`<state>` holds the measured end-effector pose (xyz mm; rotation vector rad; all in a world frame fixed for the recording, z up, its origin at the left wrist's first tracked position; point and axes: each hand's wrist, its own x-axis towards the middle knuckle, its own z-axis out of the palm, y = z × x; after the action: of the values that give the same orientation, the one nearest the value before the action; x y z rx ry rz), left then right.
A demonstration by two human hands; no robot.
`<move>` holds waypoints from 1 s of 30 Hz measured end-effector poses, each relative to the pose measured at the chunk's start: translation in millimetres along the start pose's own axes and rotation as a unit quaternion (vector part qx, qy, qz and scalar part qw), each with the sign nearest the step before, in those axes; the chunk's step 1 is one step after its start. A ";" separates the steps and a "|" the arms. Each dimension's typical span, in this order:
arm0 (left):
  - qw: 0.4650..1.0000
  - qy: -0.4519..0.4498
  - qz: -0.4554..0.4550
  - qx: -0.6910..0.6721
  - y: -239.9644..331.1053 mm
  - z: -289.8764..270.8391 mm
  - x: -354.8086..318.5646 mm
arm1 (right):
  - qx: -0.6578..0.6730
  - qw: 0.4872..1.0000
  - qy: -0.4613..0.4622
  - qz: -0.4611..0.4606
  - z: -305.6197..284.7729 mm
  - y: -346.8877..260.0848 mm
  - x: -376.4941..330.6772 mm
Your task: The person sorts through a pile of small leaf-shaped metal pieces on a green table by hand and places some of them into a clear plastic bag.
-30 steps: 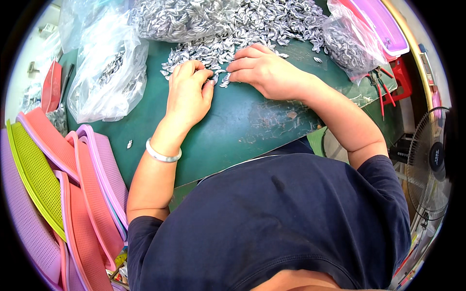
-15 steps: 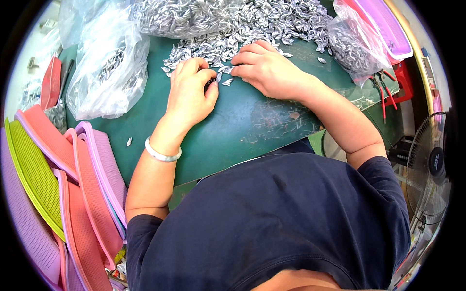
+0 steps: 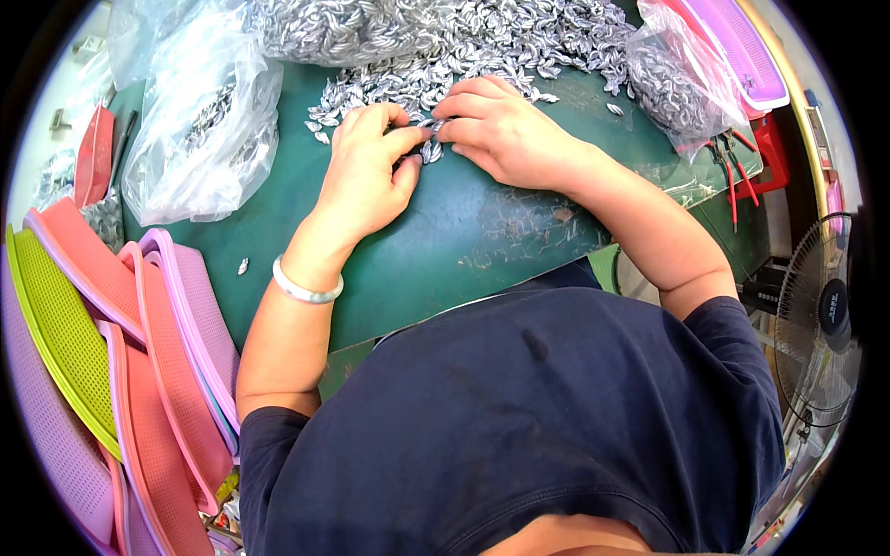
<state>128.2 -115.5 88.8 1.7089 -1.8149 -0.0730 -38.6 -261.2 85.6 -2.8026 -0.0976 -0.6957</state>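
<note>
On my feed, the left hand [image 3: 366,176] curls at the near edge of the loose silver-grey twisted pieces [image 3: 533,42], thumb and forefinger drawn close together; the right hand [image 3: 505,130] faces it, fingers bent over the heap's edge. I can't tell whether either pinches a piece, because the fingers hide the contact. I'd worry that a brisk sweep could scatter pieces across the green tabletop [image 3: 436,250], or a knock could tip the filled plastic bag [image 3: 338,32].

Pieces [image 3: 528,42] look metallic, glossy, ridged. Bag [image 3: 199,153]: clear plastic, crinkly, w/ shiny folds. Table [image 3: 389,283]: smooth, semi-gloss, rough & scuffed nr edge. Baskets [image 3: 67,338]: perf'd plastic, mostly matt. Bangle [image 3: 308,295]: smooth, glossy. Shirt [image 3: 501,408]: matt cloth.
</note>
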 end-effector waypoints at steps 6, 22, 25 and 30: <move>0.999 -0.008 0.020 0.033 2.8 -0.8 -2.3 | -0.003 1.000 -0.008 -0.006 2.7 -4.4 4.5; 0.999 -0.042 0.017 0.014 10.4 -4.8 -4.0 | 0.063 0.996 -0.046 -0.050 -7.2 -3.8 2.2; 0.999 -0.033 0.012 0.010 12.5 -5.2 -6.2 | 0.053 0.997 -0.033 -0.038 -12.4 -2.3 -2.3; 1.000 -0.024 0.003 0.005 14.7 -5.6 -8.1 | 0.047 0.999 -0.013 0.002 -18.8 -6.2 -8.2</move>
<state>117.6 -103.7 96.6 1.7215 -1.8583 -0.1045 -55.1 -260.1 99.3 -2.7217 -0.1276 -0.6366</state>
